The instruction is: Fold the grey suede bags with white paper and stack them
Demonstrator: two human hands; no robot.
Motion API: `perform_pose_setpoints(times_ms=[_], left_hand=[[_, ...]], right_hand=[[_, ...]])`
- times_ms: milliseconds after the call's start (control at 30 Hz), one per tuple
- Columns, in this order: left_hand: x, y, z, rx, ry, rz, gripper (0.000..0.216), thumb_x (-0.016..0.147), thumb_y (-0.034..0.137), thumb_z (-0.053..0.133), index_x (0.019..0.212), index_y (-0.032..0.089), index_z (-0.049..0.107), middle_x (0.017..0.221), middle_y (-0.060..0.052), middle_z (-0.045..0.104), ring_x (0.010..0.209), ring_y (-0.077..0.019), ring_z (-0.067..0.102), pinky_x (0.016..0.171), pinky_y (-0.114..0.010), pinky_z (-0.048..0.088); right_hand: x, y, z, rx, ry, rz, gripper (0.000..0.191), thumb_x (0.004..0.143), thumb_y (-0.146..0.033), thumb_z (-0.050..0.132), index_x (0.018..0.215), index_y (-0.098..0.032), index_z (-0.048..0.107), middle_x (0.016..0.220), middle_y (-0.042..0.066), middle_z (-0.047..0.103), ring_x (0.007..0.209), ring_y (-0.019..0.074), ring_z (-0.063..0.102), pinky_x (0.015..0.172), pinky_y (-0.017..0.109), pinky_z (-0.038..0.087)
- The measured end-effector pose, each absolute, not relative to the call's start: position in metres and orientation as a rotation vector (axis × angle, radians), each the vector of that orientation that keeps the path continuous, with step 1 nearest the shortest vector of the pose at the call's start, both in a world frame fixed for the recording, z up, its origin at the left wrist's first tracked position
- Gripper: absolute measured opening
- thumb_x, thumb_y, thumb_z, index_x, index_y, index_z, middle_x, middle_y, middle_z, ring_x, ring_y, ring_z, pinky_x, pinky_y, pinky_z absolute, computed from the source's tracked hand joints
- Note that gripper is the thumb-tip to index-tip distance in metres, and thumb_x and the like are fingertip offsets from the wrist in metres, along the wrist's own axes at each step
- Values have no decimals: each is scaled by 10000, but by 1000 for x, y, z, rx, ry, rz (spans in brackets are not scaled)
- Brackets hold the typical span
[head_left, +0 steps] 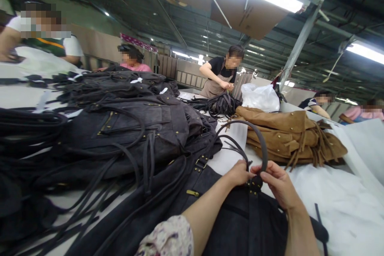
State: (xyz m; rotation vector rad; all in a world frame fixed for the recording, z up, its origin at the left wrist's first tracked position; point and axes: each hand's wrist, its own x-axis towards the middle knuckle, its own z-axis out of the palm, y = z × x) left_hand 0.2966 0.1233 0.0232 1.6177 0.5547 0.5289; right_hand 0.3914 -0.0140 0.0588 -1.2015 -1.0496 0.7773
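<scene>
A black bag [231, 224] with brass-coloured rivets and a zip pull lies in front of me. Its rounded handle [261, 136] arches up and over to the left. My right hand [277, 182] pinches the base of this handle, close to the riveted strap tab. From the left, my left hand [240, 174] meets it at the same spot, fingers closed by the handle's end and partly hidden. Both hands are almost touching.
Black bags [156, 124] with loose straps are piled to the left. Brown bags [279, 128] lie at the right beyond white wrapping sheets [330, 204]. A co-worker in an apron [220, 76] stands across the table, near a bundle of dark straps [223, 104]. Other people are further off.
</scene>
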Motion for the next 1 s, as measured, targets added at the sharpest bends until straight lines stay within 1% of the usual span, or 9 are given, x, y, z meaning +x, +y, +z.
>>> perform_pose_setpoints(times_ms=[133,233,367,467,600,700,800,900,1000], left_hand=[[292,116,22,1874,271,353,112,660,93,662,717,187,681,710,25,653,757,-171,585,753,-265,462],[288,121,24,2004,182,315,122,688,86,603,652,184,666,681,17,645,718,-169,578,765,-275,449],[282,140,26,2086,231,373,180,742,150,578,862,191,704,831,5,690,808,-175,602,805,-264,447],[273,160,19,2109,367,446,249,736,162,572,947,171,704,887,-18,701,837,-179,608,821,-267,450],[262,178,3,2065,548,539,200,687,132,568,826,154,709,742,-13,682,710,-163,599,740,-265,468],[260,181,-5,1971,603,639,205,702,122,520,797,158,698,694,-2,661,674,-147,595,700,-253,471],[262,180,-6,1847,606,734,193,714,127,497,769,148,681,675,-8,650,636,-134,590,650,-241,473],[264,181,-4,1697,588,818,198,740,146,475,810,134,660,684,-18,650,581,-111,577,568,-214,460],[264,182,-3,1548,578,886,252,762,145,420,909,119,623,720,-35,653,547,-97,569,467,-180,414]], right_hand=[[389,-15,62,-1227,-1052,795,326,692,-383,777,947,-199,690,1005,88,720,919,235,645,887,403,470],[392,-11,56,-1271,-1012,805,413,692,-431,768,1022,-201,674,1043,95,709,882,225,652,825,378,496],[401,5,33,-1582,-994,516,516,782,-569,596,1117,-176,607,997,90,715,831,219,664,730,331,518],[404,20,11,-1866,-1022,242,487,813,-577,501,1071,-181,621,981,86,719,901,242,662,809,349,502],[397,31,-9,-2142,-1032,85,397,849,-486,464,1066,-217,659,1052,116,704,1050,302,619,919,417,436],[392,35,-11,-2324,-1061,6,369,901,-396,388,1075,-226,665,1079,128,696,1075,297,613,922,409,430],[396,48,2,-2461,-1111,-65,332,894,-323,425,1109,-203,647,1090,152,683,1074,302,616,923,404,430],[408,74,21,-2540,-1170,-143,446,892,-352,453,1282,-147,522,1180,205,626,1119,337,587,925,428,431],[420,105,28,-2581,-1218,-170,553,915,-403,406,1385,-113,379,1233,240,580,1160,352,560,915,443,438]])
